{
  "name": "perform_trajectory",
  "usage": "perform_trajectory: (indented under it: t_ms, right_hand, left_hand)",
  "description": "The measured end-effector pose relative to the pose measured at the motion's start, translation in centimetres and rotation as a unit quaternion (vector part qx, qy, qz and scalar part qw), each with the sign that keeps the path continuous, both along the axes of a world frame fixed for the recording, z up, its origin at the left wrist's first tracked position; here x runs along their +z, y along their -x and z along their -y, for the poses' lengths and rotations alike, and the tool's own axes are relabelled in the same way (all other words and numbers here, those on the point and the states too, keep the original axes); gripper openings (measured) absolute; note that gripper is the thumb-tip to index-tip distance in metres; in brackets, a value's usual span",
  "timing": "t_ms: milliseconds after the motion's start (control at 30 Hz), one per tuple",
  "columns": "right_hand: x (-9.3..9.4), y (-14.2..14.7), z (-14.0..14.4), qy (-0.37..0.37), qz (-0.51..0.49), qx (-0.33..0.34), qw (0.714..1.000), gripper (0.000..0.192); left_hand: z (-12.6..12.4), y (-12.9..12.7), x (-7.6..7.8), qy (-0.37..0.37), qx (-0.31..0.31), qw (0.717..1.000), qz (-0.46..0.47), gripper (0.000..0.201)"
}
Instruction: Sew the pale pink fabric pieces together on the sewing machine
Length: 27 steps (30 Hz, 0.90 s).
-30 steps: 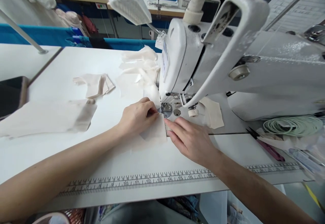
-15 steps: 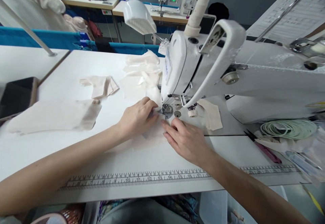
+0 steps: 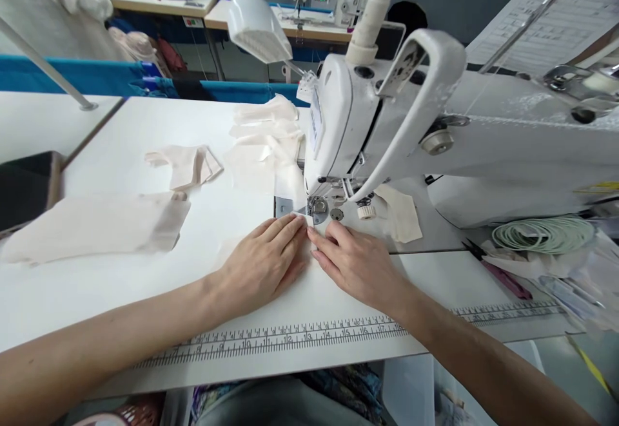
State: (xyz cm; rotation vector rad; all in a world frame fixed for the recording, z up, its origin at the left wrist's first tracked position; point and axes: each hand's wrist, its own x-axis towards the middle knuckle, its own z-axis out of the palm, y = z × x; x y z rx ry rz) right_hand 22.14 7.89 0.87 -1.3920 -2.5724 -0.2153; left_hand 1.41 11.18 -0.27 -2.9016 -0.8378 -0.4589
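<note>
My left hand lies flat, fingers together, pressing a small cream fabric piece onto the white table just before the presser foot of a white sewing machine. My right hand rests beside it, fingertips touching the same fabric's edge near the needle plate. The hands almost meet below the foot. Most of the fabric piece is hidden under my hands.
Cream fabric pieces lie on the table: a large one at left, a folded one, a pile behind the machine head, one under the arm. A printed ruler runs along the front edge. Coiled green cord and scissors sit at right.
My left hand has slid back toward me from the presser foot and flattened on the fabric. My right hand stays near the foot. The camera shifted slightly.
</note>
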Motion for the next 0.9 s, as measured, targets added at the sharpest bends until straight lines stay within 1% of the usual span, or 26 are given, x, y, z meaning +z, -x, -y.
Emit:
perform_trajectory:
  t_ms: [133, 433, 600, 900]
  right_hand:
    - [0.0, 0.0, -0.1, -0.022, 0.011, 0.0, 1.0, 0.034]
    - [0.3, -0.1, -1.3, -0.032, 0.071, -0.006, 0.997, 0.035]
    - [0.0, -0.1, -1.3, -0.048, 0.067, -0.013, 0.996, 0.035]
    - [-0.3, -0.4, -1.5, -0.075, 0.069, -0.004, 0.995, 0.036]
  left_hand:
    - [-0.2, 0.1, -0.1, -0.026, -0.006, 1.0, 0.0, 0.047]
    - [-1.1, -0.2, -0.2, -0.033, 0.001, 0.999, 0.001, 0.046]
    - [-1.2, -0.3, -0.1, -0.03, 0.0, 1.0, 0.004, 0.045]
    - [-1.5, -0.5, 0.1, -0.037, -0.002, 0.999, 0.001, 0.045]
